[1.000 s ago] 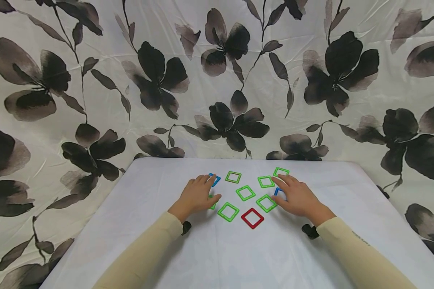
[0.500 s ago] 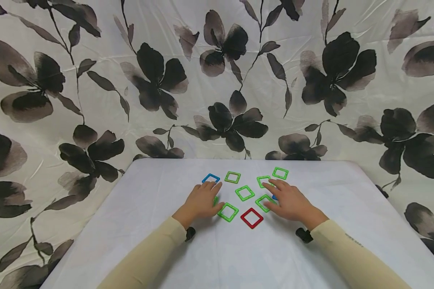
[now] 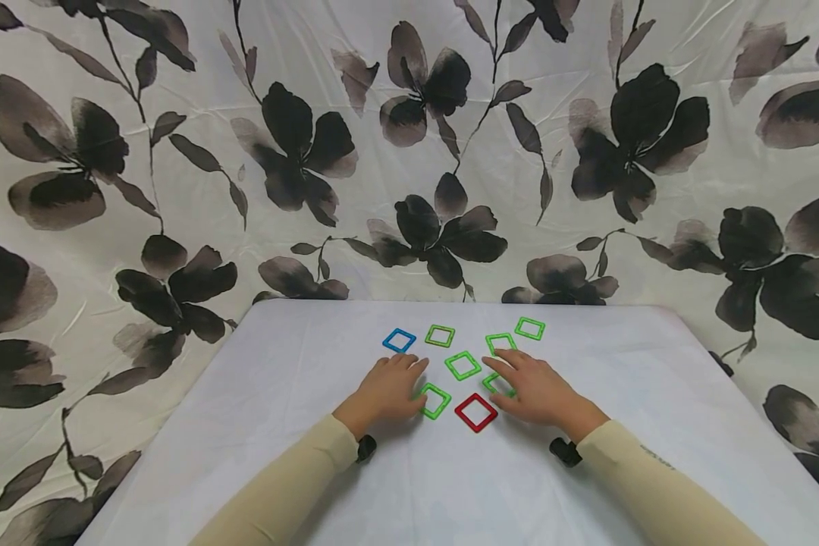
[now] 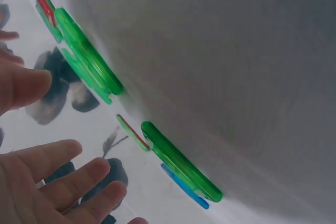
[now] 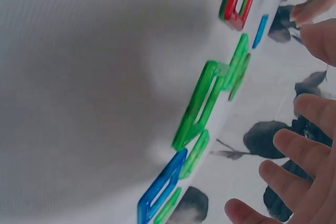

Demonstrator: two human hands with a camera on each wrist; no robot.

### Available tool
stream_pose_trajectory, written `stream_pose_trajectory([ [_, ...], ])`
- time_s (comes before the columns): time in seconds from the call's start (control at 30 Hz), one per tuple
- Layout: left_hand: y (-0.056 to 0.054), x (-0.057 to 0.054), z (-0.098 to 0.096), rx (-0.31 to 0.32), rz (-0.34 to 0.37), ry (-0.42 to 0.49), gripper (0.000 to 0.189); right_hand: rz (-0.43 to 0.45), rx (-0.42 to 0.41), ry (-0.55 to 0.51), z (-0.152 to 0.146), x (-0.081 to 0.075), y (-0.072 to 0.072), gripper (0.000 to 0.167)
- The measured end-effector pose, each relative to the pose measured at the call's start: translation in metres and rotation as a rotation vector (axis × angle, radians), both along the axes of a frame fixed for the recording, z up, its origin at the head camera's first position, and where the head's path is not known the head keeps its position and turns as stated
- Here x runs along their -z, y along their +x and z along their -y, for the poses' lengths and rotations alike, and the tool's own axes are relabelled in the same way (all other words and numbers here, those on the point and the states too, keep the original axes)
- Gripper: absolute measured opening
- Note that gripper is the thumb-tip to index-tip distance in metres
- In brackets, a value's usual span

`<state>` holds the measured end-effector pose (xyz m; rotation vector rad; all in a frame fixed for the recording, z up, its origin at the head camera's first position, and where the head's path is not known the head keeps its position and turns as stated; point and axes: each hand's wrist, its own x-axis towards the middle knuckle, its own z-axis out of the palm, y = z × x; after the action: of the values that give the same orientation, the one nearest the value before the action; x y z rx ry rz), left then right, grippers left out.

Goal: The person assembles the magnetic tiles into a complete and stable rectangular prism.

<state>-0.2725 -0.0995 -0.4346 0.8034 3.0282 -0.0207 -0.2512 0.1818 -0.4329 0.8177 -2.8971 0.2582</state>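
My left hand (image 3: 389, 387) hovers over the tabletop with relaxed fingers and holds nothing. Its thumb overlaps a green square frame (image 3: 444, 407) in the head view, while another green square frame (image 4: 181, 161) shows below it in the left wrist view. Fingers spread, my right hand (image 3: 535, 387) hangs over a partly covered green square frame (image 3: 490, 377). A blue square frame (image 5: 161, 177), hidden under that hand in the head view, appears in the right wrist view. Between the hands lies a red square frame (image 3: 466, 403). Beyond the left fingertips is another blue frame (image 3: 390, 336).
More green square frames lie farther back: one in the middle (image 3: 454, 358), one behind the right fingers (image 3: 499, 335), one at the far right (image 3: 519, 324) and one at the far left (image 3: 440, 327). A floral cloth (image 3: 423, 152) hangs behind the white table (image 3: 437, 493).
Both hands have moved inward toward each other and slightly nearer the body. The far blue frame, earlier partly covered by the left hand, is now fully visible. The frames stay in place.
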Motion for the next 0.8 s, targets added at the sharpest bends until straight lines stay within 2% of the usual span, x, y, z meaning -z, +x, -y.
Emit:
stream_pose_trajectory([
  [0.23,0.004,-0.004,-0.005,0.016,0.079,0.007,0.064,0.023,-0.043,0.017,0.009,0.003,0.002,0.063],
  [0.4,0.005,-0.001,-0.008,0.043,0.135,0.015,0.065,0.063,-0.047,0.009,0.015,0.003,0.004,0.062],
  [0.53,0.005,0.001,-0.010,0.052,0.166,0.025,0.064,0.088,-0.054,-0.018,0.020,0.002,0.007,0.061],
  [0.8,0.007,-0.001,-0.014,0.078,0.212,0.058,0.062,0.114,-0.069,0.002,0.027,0.006,0.009,0.057],
])
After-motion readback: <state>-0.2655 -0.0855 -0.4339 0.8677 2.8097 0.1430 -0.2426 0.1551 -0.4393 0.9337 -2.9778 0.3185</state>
